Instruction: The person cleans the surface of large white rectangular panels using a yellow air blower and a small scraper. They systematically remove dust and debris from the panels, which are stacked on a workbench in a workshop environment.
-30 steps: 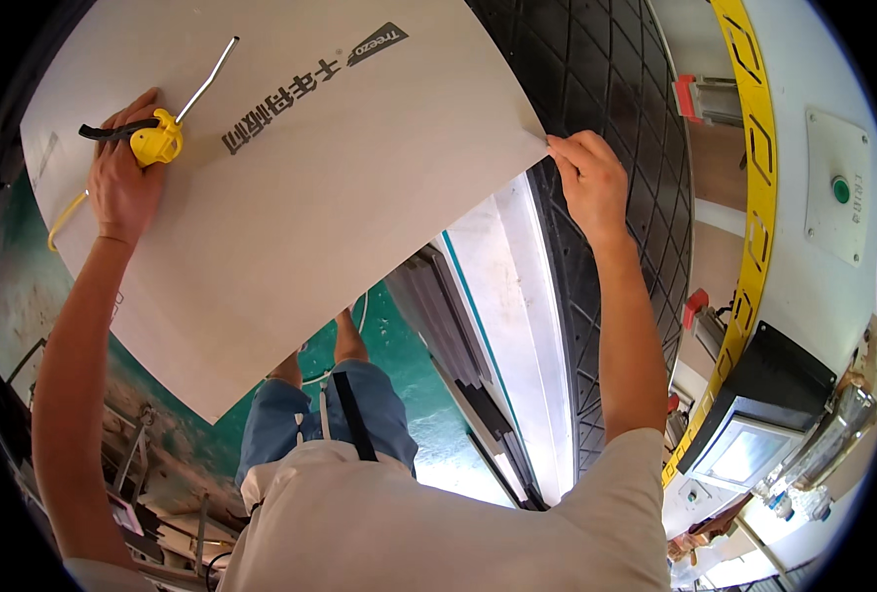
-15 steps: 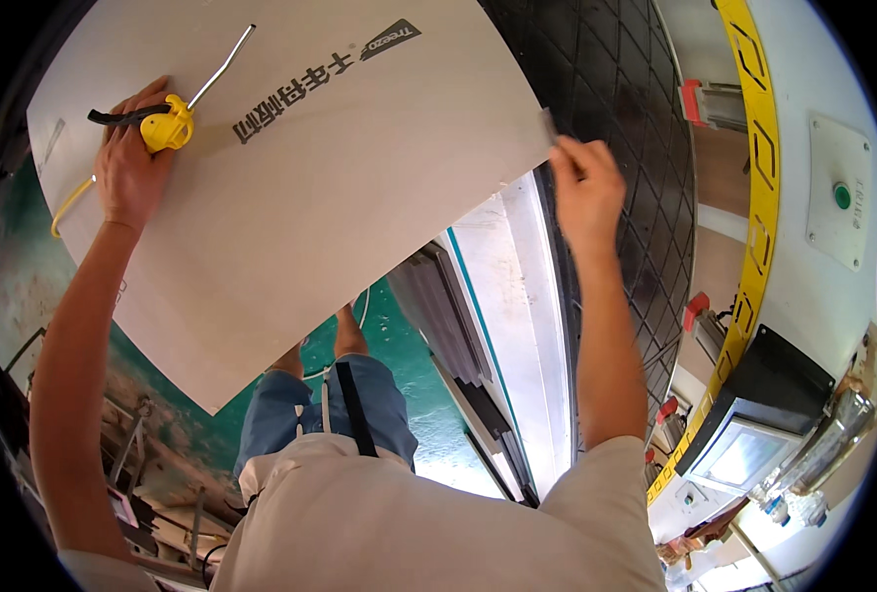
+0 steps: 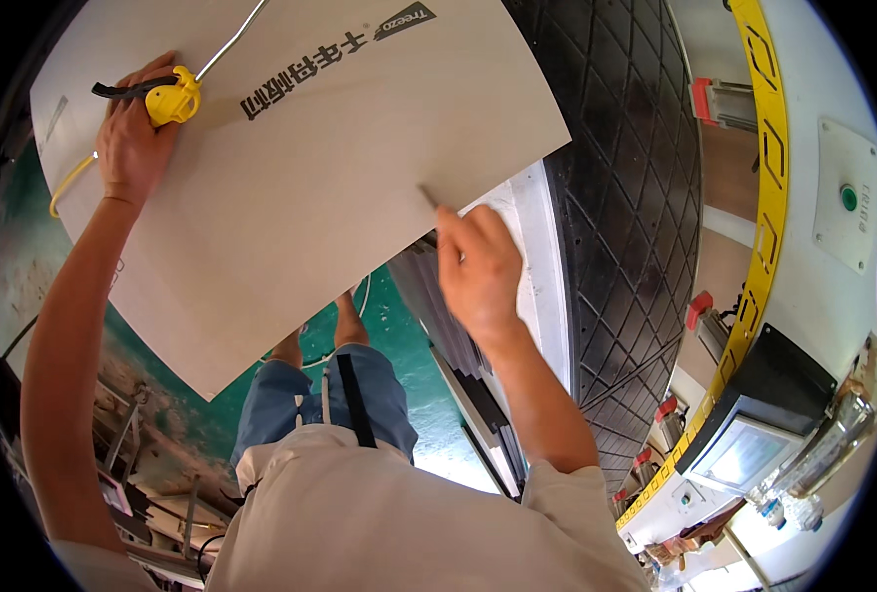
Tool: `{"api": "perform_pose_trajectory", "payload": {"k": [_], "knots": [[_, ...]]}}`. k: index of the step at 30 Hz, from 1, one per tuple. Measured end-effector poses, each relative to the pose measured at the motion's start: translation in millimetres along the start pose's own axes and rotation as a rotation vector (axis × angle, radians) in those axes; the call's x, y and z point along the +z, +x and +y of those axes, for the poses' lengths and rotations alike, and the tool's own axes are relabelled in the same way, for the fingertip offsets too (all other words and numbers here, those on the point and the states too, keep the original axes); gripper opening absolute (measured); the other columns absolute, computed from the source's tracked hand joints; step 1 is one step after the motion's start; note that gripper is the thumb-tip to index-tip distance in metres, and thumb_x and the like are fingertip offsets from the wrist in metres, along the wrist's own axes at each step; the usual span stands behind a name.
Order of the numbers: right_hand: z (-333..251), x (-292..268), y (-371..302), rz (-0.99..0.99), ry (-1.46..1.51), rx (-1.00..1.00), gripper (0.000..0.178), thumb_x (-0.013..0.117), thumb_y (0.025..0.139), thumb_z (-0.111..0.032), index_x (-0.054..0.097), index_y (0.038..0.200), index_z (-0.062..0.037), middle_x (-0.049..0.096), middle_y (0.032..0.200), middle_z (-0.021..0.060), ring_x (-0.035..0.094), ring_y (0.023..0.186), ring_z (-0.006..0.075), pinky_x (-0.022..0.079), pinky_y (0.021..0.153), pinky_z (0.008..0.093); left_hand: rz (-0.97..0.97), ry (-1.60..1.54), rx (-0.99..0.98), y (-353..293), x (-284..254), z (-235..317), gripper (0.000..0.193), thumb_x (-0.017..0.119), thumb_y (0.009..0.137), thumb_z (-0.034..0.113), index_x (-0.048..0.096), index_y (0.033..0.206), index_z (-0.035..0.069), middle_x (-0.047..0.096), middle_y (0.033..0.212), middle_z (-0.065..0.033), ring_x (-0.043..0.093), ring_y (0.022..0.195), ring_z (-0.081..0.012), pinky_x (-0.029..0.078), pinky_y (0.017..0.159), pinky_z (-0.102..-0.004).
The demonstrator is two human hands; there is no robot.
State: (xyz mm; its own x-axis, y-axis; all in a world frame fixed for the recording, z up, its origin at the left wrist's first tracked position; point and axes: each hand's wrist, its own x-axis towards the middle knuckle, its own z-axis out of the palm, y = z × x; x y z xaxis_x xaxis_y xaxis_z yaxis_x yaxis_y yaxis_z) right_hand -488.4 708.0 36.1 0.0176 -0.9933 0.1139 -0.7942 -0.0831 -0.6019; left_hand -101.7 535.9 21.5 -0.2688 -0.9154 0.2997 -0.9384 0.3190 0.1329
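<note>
A large pale board with dark printing lies before me, its near edge running diagonally. On its left part rests my left hand, closed round a yellow air blow gun. The gun has a black lever and a bent metal nozzle; a yellow hose runs off past the board's left edge. My right hand is closed in a pinch at the near edge. A thin, dark grey flat piece sticks out of its fingers over the board; motion blur hides its exact kind.
A black ribbed conveyor belt runs along the right, beside a yellow slotted rail and a machine panel with a green button. A screen stands lower right. Stacked grey boards sit below, above a green floor.
My right hand has swept left along the near edge, from the board's right corner to about its middle, carrying the grey piece. The left hand has barely moved on the board.
</note>
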Motion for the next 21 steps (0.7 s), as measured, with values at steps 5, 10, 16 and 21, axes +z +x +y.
{"api": "perform_pose_trajectory", "payload": {"k": [5,10,16,21], "knots": [[57.9,-39.9,43.6,0.079,-0.072,0.062,0.009,0.071,0.087,0.001,0.072,0.094,-0.0043,0.063,0.085,0.0111,0.065,0.076,0.0287,0.051,0.067,0.0382,-0.018,0.012,-0.026,-3.1,-3.0,-1.0,0.038,0.070,0.085,0.007,0.065,0.122,0.013,0.063,0.141,0.0059,0.059,0.127,-0.0275,0.050,0.104,-0.0379],[115.5,-68.3,79.4,0.210,-0.133,0.119,0.011,0.075,0.088,-0.007,0.075,0.097,-0.0002,0.064,0.082,0.0113,0.064,0.070,0.0247,0.051,0.065,0.0344,-0.061,-0.001,-0.055,1.1,-3.3,4.7,0.044,0.067,0.087,0.007,0.061,0.130,0.014,0.062,0.143,0.0048,0.057,0.130,-0.0276,0.047,0.108,-0.0389],[4.2,21.7,-5.9,0.090,0.050,0.065,0.012,0.069,0.086,-0.001,0.068,0.097,-0.0056,0.060,0.086,0.0102,0.063,0.081,0.0313,0.052,0.068,0.0418,-0.001,0.067,-0.065,-3.2,8.8,-5.3,0.030,0.072,0.089,0.022,0.070,0.119,0.016,0.067,0.135,0.0073,0.060,0.124,-0.0257,0.054,0.097,-0.0398],[-80.1,48.5,-43.7,-0.044,0.166,-0.019,0.016,0.069,0.081,-0.001,0.068,0.096,-0.0069,0.053,0.083,0.0112,0.060,0.082,0.0334,0.050,0.068,0.0453,-0.026,0.100,-0.081,-7.0,3.5,-5.9,0.030,0.073,0.088,0.023,0.071,0.117,0.013,0.070,0.126,-0.0040,0.063,0.119,-0.0293,0.054,0.094,-0.0425]]}}
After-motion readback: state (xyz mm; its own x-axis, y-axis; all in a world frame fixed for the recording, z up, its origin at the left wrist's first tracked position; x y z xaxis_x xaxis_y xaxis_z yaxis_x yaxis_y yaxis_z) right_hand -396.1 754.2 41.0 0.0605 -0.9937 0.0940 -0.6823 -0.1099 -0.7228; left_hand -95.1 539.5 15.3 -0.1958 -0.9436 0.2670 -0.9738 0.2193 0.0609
